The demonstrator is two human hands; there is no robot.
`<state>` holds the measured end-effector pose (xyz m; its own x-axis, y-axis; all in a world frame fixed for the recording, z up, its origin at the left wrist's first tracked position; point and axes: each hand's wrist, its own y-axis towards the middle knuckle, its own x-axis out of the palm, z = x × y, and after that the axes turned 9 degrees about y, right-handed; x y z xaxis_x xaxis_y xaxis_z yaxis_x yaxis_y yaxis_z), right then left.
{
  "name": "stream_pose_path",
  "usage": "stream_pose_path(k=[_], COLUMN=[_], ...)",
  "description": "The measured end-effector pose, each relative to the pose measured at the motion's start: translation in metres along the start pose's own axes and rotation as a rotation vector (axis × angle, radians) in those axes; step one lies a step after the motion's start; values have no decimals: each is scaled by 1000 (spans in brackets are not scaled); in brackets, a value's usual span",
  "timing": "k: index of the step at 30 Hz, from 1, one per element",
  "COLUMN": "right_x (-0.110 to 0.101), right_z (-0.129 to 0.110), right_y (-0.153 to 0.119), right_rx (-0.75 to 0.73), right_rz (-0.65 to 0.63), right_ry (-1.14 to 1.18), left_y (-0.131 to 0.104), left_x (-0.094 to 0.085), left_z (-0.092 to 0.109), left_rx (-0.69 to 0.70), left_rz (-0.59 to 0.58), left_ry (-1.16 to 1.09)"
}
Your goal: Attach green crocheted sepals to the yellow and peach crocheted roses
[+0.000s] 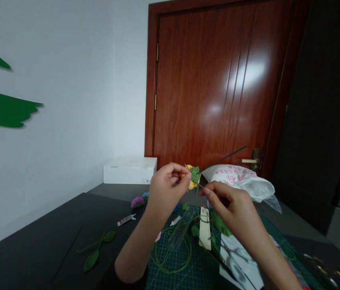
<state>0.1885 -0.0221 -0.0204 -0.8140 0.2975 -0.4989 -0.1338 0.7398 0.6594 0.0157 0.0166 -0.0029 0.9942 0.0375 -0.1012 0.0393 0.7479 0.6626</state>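
My left hand [171, 183] pinches a small yellow crochet flower [191, 185] with a green crochet base [195, 174], held up above the table. From the green base a thin dark green stem [227, 157] points up and to the right. My right hand [227, 197] is just right of the flower, thumb and forefinger closed on a thin metal needle [200, 186] whose far end meets the green base. A strand of green yarn hangs below the flower.
A green cutting mat [170, 278] holds green yarn, a cream card [205, 229] and scissors [238, 272] on white paper. Crochet leaves [91, 260] and a small tube [125, 220] lie left. Behind are a white box [130, 171] and a plastic bag [239, 179].
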Motion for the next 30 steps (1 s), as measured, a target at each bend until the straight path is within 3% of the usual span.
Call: stream_pose_path(k=[5,11,17,30], right_x=[-7,-12,-13,-15], right_z=[6,15,18,16], right_y=[3,4,5,5], right_rx=[-38,-14,4,-12], right_rz=[-36,-46,-93,-100], right_ry=[106,238,348,308], left_y=[2,-1,-5,-3], left_x=[-5,-9,-8,-4], left_z=[1,5,8,8], left_rx=[-27,-97,-112,-96], left_rz=[-152,-240,-212,-177], left_ry=[-92,-147,-174,-124])
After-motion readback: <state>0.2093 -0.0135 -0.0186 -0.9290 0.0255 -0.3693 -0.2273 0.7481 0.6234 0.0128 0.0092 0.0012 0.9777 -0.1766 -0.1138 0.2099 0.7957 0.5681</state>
